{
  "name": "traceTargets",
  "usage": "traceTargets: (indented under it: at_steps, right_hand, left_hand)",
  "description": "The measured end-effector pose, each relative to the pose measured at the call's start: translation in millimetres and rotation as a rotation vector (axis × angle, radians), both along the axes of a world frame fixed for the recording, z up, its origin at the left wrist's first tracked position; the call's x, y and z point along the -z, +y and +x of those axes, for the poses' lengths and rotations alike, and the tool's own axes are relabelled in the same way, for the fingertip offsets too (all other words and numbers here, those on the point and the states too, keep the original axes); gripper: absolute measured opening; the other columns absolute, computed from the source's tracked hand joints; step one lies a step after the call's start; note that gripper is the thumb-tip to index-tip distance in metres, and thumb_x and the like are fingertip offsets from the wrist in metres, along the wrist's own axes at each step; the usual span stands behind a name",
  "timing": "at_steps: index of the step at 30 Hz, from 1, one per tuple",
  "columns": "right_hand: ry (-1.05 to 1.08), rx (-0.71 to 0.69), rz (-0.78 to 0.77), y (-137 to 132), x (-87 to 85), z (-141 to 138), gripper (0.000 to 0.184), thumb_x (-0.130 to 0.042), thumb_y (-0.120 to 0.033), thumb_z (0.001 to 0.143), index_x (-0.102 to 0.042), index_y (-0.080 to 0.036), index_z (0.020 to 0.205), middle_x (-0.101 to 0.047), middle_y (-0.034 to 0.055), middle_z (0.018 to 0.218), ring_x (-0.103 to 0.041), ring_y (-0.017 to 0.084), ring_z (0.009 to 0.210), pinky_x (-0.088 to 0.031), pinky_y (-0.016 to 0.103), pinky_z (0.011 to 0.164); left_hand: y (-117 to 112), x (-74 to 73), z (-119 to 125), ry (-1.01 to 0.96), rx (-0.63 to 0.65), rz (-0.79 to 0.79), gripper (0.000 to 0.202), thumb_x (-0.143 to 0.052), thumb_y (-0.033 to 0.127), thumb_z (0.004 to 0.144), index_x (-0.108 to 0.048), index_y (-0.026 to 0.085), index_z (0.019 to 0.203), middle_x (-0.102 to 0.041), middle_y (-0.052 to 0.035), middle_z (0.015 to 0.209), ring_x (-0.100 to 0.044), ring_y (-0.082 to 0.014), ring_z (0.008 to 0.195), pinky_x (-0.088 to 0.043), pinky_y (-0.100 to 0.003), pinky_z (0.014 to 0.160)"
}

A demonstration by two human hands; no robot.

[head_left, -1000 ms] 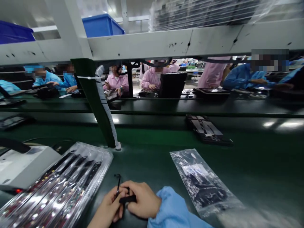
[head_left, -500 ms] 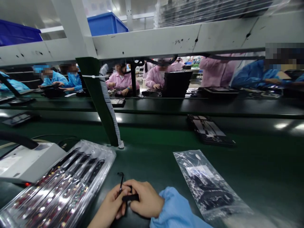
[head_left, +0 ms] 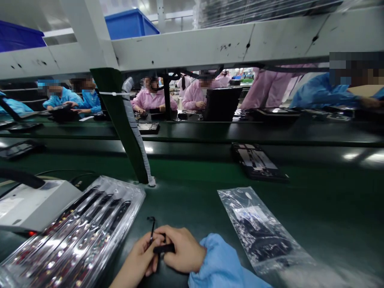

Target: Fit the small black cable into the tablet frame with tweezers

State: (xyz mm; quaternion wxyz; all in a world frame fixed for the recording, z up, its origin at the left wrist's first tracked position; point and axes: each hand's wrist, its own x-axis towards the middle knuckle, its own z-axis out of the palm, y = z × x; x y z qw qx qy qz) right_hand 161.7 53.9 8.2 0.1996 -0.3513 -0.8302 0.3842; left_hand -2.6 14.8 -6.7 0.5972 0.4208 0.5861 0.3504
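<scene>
Over the green bench mat [head_left: 192, 208], left hand [head_left: 135, 258] and right hand [head_left: 181, 250], both grips closed on a small black wire part [head_left: 163, 249]

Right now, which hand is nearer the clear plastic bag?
Right hand, just left of the clear plastic bag, not touching it; left hand sits farther left.

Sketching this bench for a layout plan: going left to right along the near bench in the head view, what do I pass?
white machine, bagged electronic strips, left hand, right hand, clear bag
</scene>
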Motion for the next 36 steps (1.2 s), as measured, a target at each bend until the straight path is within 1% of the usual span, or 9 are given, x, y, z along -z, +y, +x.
traceTargets:
  at_steps: [8, 12, 15, 20, 29, 33, 36]
  right_hand:
    - [0.001, -0.007, -0.006, -0.7, -3.1, 0.9, 0.057, -0.055, -0.022, 0.067, -0.055, -0.024, 0.123, -0.071, 0.0002, 0.096, -0.066, 0.019, 0.083, -0.045, 0.026, 0.075]
    - [0.013, -0.005, -0.007, -0.9, -4.3, 0.6, 0.054, -0.055, -0.021, 0.067, -0.057, -0.022, 0.121, -0.071, 0.0008, 0.091, -0.066, 0.019, 0.079, -0.045, 0.026, 0.071]
    - [0.025, -0.005, -0.009, -0.3, -4.2, 0.0, 0.051, -0.053, -0.021, 0.067, -0.058, -0.023, 0.118, -0.071, 0.0005, 0.089, -0.066, 0.018, 0.077, -0.045, 0.025, 0.069]
    - [0.01, -0.009, -0.022, 0.7, -2.8, -0.1, 0.053, -0.054, -0.022, 0.067, -0.057, -0.023, 0.119, -0.071, 0.0018, 0.089, -0.067, 0.02, 0.081, -0.045, 0.027, 0.072]
    - [0.026, -0.002, -0.008, 0.0, -0.4, 0.2, 0.052, -0.054, -0.023, 0.067, -0.058, -0.023, 0.119, -0.071, 0.0014, 0.089, -0.067, 0.02, 0.079, -0.045, 0.027, 0.07]
    - [0.014, 0.0, -0.012, -0.3, -2.8, 0.5, 0.053, -0.055, -0.023, 0.067, -0.057, -0.023, 0.12, -0.071, 0.001, 0.088, -0.067, 0.02, 0.078, -0.045, 0.026, 0.07]
    - [0.004, 0.001, -0.008, -0.3, -4.5, 0.4, 0.054, -0.056, -0.025, 0.067, -0.057, -0.025, 0.121, -0.07, 0.0003, 0.089, -0.066, 0.02, 0.078, -0.045, 0.026, 0.068]
  left_hand:
    - [-1.8, -5.9, 2.2, 0.001, 0.009, 0.018, 0.069, -0.058, 0.078, 0.064, -0.057, 0.013, 0.087, -0.042, 0.0082, 0.037, -0.021, -0.0031, 0.031, -0.014, -0.019, 0.036]
    - [-2.7, -9.4, 2.1, -0.016, 0.029, 0.036, 0.064, -0.058, 0.073, 0.07, -0.058, 0.013, 0.09, -0.044, 0.0078, 0.038, -0.022, -0.0029, 0.032, -0.014, -0.018, 0.037]
    - [-2.2, -10.2, 0.9, -0.029, 0.061, 0.034, 0.063, -0.059, 0.072, 0.071, -0.058, 0.012, 0.091, -0.045, 0.0075, 0.039, -0.023, -0.003, 0.032, -0.014, -0.018, 0.037]
    - [-2.5, -12.1, 0.3, -0.029, 0.06, 0.028, 0.062, -0.059, 0.071, 0.072, -0.057, 0.012, 0.092, -0.045, 0.0075, 0.041, -0.023, -0.003, 0.033, -0.015, -0.018, 0.037]
    - [-2.8, -13.4, 1.0, -0.035, 0.058, 0.025, 0.059, -0.059, 0.071, 0.072, -0.055, 0.014, 0.087, -0.045, 0.0074, 0.04, -0.023, -0.0028, 0.033, -0.014, -0.018, 0.037]
    - [-2.2, -12.1, 1.7, -0.022, 0.031, 0.012, 0.065, -0.059, 0.076, 0.066, -0.056, 0.013, 0.086, -0.044, 0.008, 0.038, -0.021, -0.0025, 0.032, -0.014, -0.018, 0.036]
    - [-2.0, -10.5, 1.2, -0.014, 0.014, 0.016, 0.065, -0.061, 0.075, 0.065, -0.057, 0.013, 0.085, -0.044, 0.0073, 0.037, -0.022, -0.0028, 0.031, -0.014, -0.018, 0.036]
